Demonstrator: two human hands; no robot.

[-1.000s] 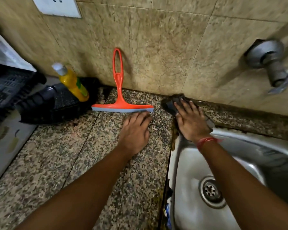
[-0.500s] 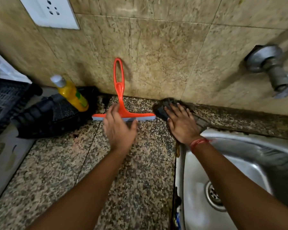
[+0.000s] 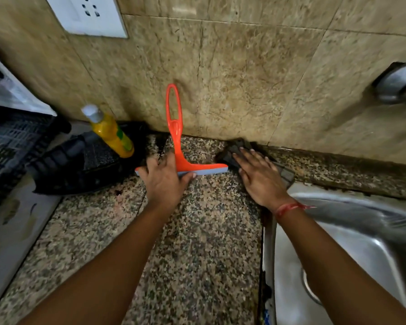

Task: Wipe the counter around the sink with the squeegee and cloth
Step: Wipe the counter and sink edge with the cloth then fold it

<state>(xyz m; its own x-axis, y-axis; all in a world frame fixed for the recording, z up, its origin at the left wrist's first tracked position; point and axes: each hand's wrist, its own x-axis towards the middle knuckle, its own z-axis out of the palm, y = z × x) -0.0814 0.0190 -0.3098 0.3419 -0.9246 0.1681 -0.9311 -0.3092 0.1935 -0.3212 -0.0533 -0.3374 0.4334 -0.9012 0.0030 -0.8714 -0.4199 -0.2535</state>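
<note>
Squeegee (image 3: 176,146) stands on the desk (image 3: 197,242) at the back, blade down, orange handle leaning up against the wall tiles (image 3: 232,90). My left hand (image 3: 164,181) is over the blade's left half, fingers curling onto the head, thumb touching the blade's front edge; looks like a grip just forming, not a firm hold yet. Cloth (image 3: 234,148), dark, sits in the back corner just right of the blade end, by the sink (image 3: 338,231) rim. My right hand (image 3: 260,177) lies flat on it, fingers straight, pressing down. Step in hand, I judge: picking up the squeegee while the cloth is held in the corner. Next move needs a firm grip on the head or handle, then a pull across the desk toward the sink. Yellow bottle (image 3: 110,132) leans left of the squeegee, close; could get knocked.
</note>
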